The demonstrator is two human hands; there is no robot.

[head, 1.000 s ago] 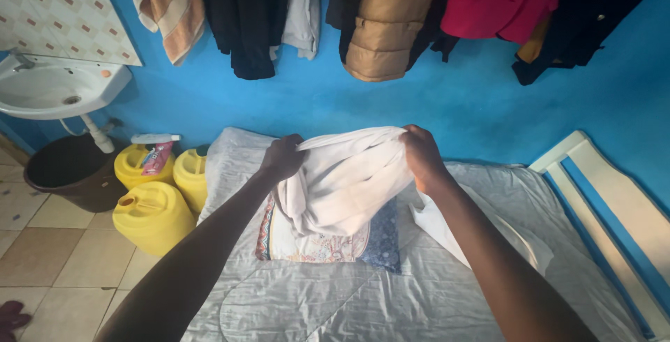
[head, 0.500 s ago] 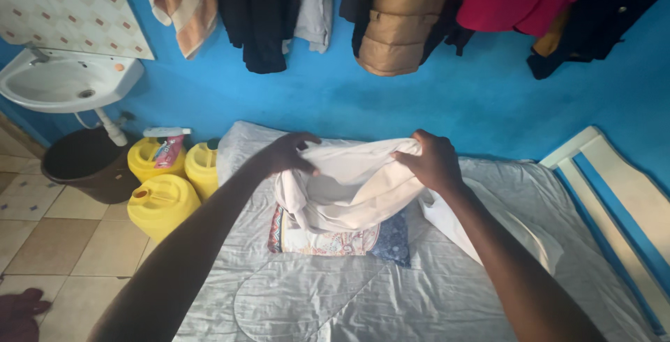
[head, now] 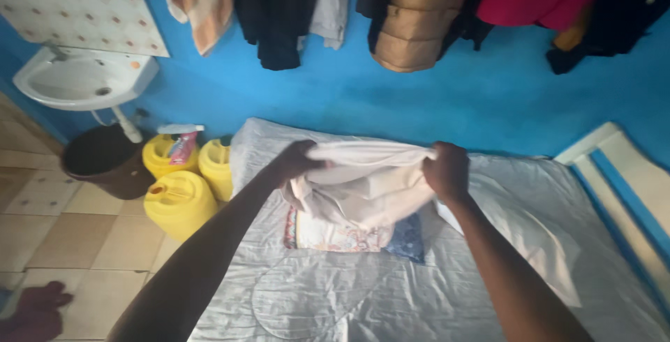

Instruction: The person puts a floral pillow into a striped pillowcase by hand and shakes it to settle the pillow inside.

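— Two hands, what do they hold?
— The left hand [head: 299, 162] and right hand [head: 447, 172] each clench one end of a white cloth [head: 363, 185], stretched between them.
— Where is it?
— Held up over a patterned folded cloth [head: 328, 234] on the grey bed [head: 335, 300].

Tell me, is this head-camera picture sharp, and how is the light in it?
Head view: soft all over, the left hand and right hand on the pale cloth smeared; daylight is even, without hard shadows or glare; the hanging clothes at the top edge are darker and cut off.
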